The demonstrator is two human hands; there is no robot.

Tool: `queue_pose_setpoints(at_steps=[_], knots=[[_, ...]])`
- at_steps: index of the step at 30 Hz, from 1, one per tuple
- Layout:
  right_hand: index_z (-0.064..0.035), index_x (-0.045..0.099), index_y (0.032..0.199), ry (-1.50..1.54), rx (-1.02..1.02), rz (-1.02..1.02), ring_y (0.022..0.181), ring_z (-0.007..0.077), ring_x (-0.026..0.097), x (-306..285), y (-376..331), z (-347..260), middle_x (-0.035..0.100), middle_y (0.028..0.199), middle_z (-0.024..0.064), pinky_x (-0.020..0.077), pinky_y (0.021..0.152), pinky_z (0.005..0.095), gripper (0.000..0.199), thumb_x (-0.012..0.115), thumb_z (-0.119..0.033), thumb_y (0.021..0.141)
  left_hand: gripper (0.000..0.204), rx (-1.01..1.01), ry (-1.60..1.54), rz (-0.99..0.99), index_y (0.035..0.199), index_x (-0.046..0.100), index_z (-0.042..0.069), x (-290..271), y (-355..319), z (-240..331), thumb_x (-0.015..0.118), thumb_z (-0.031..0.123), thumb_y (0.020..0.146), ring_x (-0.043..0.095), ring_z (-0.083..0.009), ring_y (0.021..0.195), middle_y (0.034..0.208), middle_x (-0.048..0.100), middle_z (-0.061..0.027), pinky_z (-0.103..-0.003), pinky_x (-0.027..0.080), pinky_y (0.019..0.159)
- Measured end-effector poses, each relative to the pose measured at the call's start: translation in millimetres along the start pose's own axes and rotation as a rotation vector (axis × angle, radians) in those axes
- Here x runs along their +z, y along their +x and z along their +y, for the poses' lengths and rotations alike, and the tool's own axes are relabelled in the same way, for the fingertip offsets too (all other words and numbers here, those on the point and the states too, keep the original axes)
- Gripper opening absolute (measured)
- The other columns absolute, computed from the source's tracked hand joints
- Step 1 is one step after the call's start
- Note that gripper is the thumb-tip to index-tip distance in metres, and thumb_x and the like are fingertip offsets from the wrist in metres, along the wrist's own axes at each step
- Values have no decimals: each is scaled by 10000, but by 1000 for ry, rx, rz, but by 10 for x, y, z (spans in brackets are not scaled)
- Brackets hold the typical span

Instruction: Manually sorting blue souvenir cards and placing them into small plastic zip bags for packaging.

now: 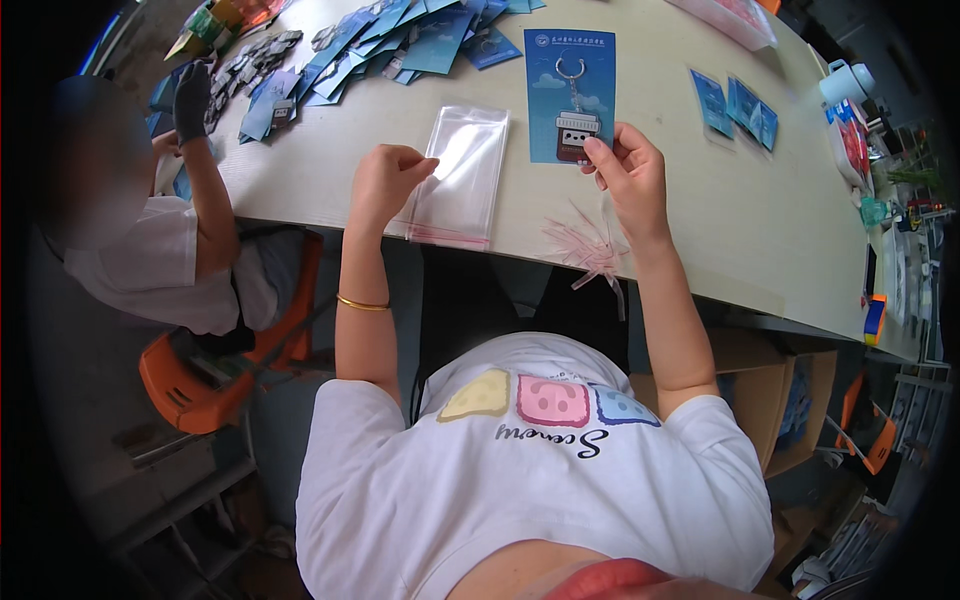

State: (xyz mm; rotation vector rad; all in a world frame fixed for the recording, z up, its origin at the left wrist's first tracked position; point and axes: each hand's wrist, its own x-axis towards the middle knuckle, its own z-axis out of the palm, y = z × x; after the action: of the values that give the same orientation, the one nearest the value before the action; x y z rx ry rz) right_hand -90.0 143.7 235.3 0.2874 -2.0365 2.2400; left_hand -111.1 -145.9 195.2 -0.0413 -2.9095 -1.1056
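My right hand (636,180) pinches the lower right corner of a blue backing card (543,100), holding it upright over the table. Fixed to the card is a keychain (577,135) with a silver ring, a short chain and a brown-and-white jar-shaped charm; my thumb lies by the charm's lower edge. Left of the card, a stack of clear plastic bags (465,170) with a pinkish strip lies near the front edge. My left hand (390,185) is at the bags' left side, thumb and fingers pressed together; whatever they may hold does not show.
Peeled pinkish strips (590,245) lie at the table's (720,220) front edge. Blue cards (430,45) and a heap of charms (250,65) cover the far left. Bagged cards (740,110) lie at right. A co-worker's gloved hand (190,103) is at the left.
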Motion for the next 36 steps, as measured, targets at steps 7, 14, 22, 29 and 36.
queue_pose_setpoints(at_steps=[7,14,22,29,36], knots=[[14,605,900,-32,14,17,673,64,572,-56,-27,26,633,787,31,498,647,221,125,592,-108,876,327,5,96,-121,864,691,-1,-159,1,74,546,289,905,633,-154,620,668,651,-101,-281,467,566],[19,599,902,-76,83,-49,643,70,582,-36,-107,-5,633,778,44,478,557,206,124,588,-100,874,266,-5,-925,228,881,686,-3,-322,46,154,599,248,897,657,-142,644,772,687,-91,-225,506,557],[23,574,950,96,293,-220,597,86,608,344,-503,-37,636,797,69,470,491,194,132,555,-98,901,223,62,-1745,313,922,662,15,-138,168,640,596,228,898,683,-188,708,846,688,-113,-271,565,582],[18,571,967,71,145,-165,619,81,601,412,-446,-4,636,789,56,478,536,209,126,563,-86,896,260,196,-1599,247,914,670,-3,-19,161,960,609,249,892,670,-167,731,849,683,-114,-248,542,609],[23,576,974,-61,142,-331,610,71,568,198,-316,-113,611,746,37,476,557,209,130,582,-67,880,242,261,-1345,198,912,695,-8,-73,27,1047,642,224,870,617,-92,681,761,680,-84,-188,470,615]])
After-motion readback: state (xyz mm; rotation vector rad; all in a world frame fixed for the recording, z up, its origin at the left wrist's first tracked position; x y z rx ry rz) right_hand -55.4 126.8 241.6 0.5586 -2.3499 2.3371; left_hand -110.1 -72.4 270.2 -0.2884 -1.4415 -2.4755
